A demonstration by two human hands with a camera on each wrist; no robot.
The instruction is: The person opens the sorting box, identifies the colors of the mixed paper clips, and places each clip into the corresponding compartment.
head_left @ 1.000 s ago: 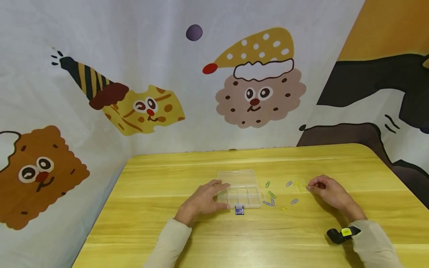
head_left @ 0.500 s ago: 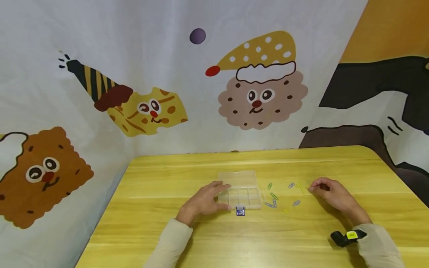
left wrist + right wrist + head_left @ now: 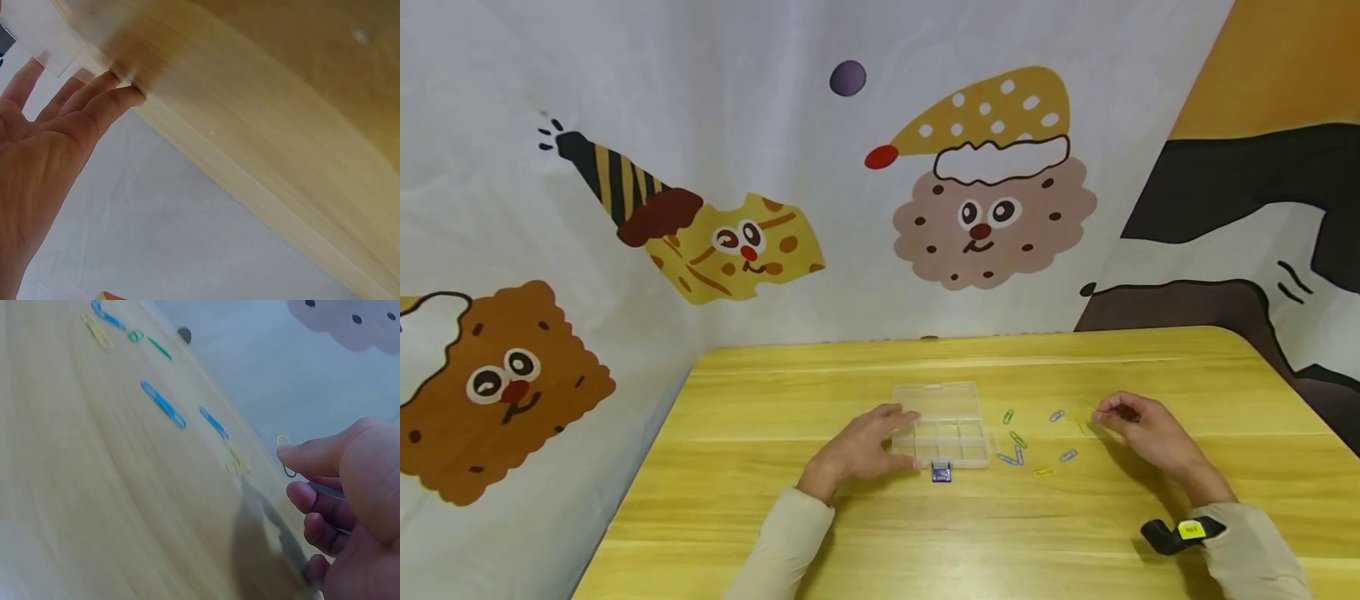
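Observation:
A clear plastic compartment box (image 3: 951, 442) lies on the table with its lid tipped back. My left hand (image 3: 857, 446) holds the box's left side, thumb at the front edge and forefinger near the hinge; in the left wrist view the other fingers (image 3: 115, 100) reach past it onto the table. Between thumb and forefinger, my right hand (image 3: 350, 487) pinches a yellow paper clip (image 3: 283, 442), raised off the table. Loose yellow paper clips (image 3: 236, 460) lie just left of that hand. Blue (image 3: 1068, 455), green (image 3: 1017, 439) and yellow (image 3: 1043, 472) paper clips are scattered right of the box.
A small blue piece (image 3: 941, 472) sits at the box's front edge. The wooden table (image 3: 880, 533) meets a cartoon-printed cloth (image 3: 850, 208) at the back. A black device with a yellow label (image 3: 1183, 533) is strapped to the right wrist.
The right hand, with its yellow paper clip, has lifted slightly from the loose yellow ones. My left hand stays at the box. The head view has shifted a little.

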